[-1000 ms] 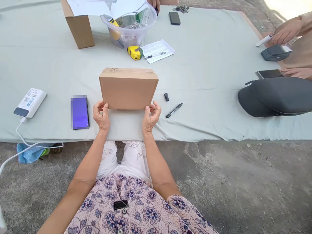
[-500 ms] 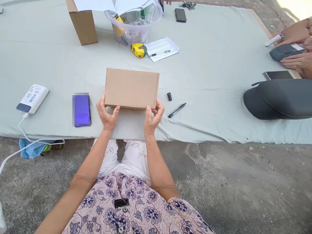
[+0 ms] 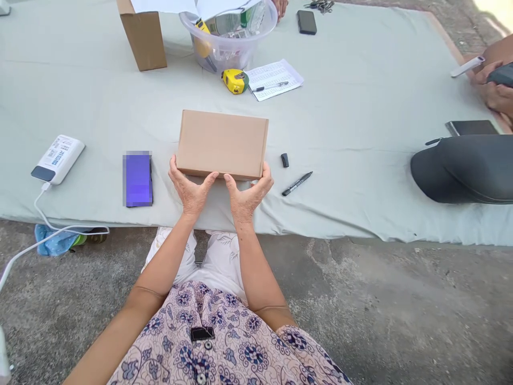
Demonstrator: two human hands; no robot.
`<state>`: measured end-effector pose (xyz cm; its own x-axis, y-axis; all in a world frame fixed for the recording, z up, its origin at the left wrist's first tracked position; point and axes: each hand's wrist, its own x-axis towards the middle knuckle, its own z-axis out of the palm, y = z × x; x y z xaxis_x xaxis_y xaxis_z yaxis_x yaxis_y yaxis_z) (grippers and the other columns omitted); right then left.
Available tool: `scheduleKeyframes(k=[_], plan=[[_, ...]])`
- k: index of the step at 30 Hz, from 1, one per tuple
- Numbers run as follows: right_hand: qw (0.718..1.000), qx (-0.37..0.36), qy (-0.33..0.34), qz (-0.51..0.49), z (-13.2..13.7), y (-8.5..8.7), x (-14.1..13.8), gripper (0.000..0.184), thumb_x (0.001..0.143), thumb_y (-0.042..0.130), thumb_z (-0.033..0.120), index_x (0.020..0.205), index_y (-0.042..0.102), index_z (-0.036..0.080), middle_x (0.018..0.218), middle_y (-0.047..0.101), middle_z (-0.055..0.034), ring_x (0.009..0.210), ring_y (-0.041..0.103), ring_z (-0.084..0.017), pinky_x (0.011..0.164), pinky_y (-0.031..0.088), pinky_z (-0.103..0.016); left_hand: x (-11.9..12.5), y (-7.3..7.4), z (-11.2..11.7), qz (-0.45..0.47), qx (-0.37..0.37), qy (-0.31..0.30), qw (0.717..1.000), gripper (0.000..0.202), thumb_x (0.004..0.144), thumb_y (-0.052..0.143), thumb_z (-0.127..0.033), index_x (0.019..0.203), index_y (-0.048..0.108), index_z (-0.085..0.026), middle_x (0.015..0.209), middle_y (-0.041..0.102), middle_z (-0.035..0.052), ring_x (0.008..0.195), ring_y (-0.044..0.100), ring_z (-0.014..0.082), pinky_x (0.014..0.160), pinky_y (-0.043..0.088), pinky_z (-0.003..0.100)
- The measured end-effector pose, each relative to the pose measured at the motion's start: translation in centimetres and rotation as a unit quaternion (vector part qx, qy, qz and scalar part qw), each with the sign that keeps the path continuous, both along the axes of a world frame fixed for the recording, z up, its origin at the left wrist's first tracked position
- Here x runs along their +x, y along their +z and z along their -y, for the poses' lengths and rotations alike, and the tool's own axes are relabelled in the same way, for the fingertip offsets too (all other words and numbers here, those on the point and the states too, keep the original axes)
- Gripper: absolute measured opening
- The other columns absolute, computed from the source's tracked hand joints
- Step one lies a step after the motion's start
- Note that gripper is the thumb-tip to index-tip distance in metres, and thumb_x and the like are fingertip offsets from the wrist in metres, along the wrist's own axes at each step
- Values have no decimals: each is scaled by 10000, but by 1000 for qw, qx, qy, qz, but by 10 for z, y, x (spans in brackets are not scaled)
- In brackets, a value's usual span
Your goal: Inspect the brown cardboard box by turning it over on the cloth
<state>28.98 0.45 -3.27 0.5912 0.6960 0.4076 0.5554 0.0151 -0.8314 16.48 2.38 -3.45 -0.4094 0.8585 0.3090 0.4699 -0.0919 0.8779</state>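
A closed brown cardboard box is in front of me at the near part of the cloth-covered table. My left hand grips its near left corner, fingers along the side and thumb on the front edge. On the near right corner, my right hand holds it the same way, and the two thumbs come close together at the middle of the front edge. To the right lie a black marker and its separate cap. A phone with a blurred purple screen lies left of my left hand.
Beyond the box are a yellow tape measure, a paper with a pen, a filled plastic basin and another cardboard box. A white power bank with a cable is left; a black case and another person's hands are right.
My thumbs have slid inward along the box's front edge, toward each other. The view has shifted slightly left, and the other person's hands on the right have moved with their dark object.
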Motion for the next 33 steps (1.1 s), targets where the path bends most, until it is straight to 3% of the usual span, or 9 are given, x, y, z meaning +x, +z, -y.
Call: scheduleKeyframes(k=[5, 10, 18, 23, 29, 33], plan=[[999, 10, -18, 24, -8, 2, -2, 908, 742, 695, 727, 1415, 383, 205, 1359, 514, -177, 1294, 486, -331, 1113, 419, -590, 2, 4, -5, 4, -2, 5, 1000, 1116, 653, 848, -622, 1496, 240, -218, 1551, 348, 210, 1462, 380, 322, 1179, 378, 463], [999, 8, -1, -31, -14, 4, 4, 787, 807, 647, 699, 1382, 463, 194, 1307, 564, -156, 1189, 550, -280, 1054, 476, -508, -7, 6, -13, 7, -28, 1, 1000, 964, 725, 802, -603, 1450, 320, -188, 1461, 422, 206, 1399, 433, 307, 1150, 407, 456], [990, 26, 75, -118, -20, -12, 29, 521, 961, 463, 554, 1363, 546, 232, 1113, 611, -80, 1023, 615, -173, 880, 525, -322, -31, -19, -25, 28, 19, -28, 999, 668, 864, 610, -671, 1320, 525, -190, 1235, 549, 128, 1178, 569, 220, 953, 548, 342], [986, 22, 107, -123, -17, -26, 43, 414, 935, 506, 460, 1233, 627, 200, 1045, 639, -70, 980, 624, -174, 861, 524, -321, -43, -29, -26, 45, 4, -38, 998, 553, 875, 620, -623, 1180, 592, -163, 1131, 610, 103, 1053, 630, 182, 949, 559, 325], [993, -72, 77, -59, -12, -36, 46, 216, 845, 556, 226, 1032, 649, 170, 967, 665, -62, 949, 603, -197, 970, 480, -411, -45, -28, -25, 61, 6, -25, 998, 412, 900, 625, -505, 1124, 596, -160, 1102, 666, 102, 1022, 668, 181, 978, 554, 345], [990, -42, 69, -117, -7, -32, 46, 193, 831, 564, 227, 1006, 628, 179, 947, 653, -32, 892, 601, -163, 926, 497, -361, -42, -26, -22, 102, 56, -16, 993, 443, 856, 659, -565, 1013, 617, -152, 970, 678, 73, 916, 677, 171, 892, 577, 339]])
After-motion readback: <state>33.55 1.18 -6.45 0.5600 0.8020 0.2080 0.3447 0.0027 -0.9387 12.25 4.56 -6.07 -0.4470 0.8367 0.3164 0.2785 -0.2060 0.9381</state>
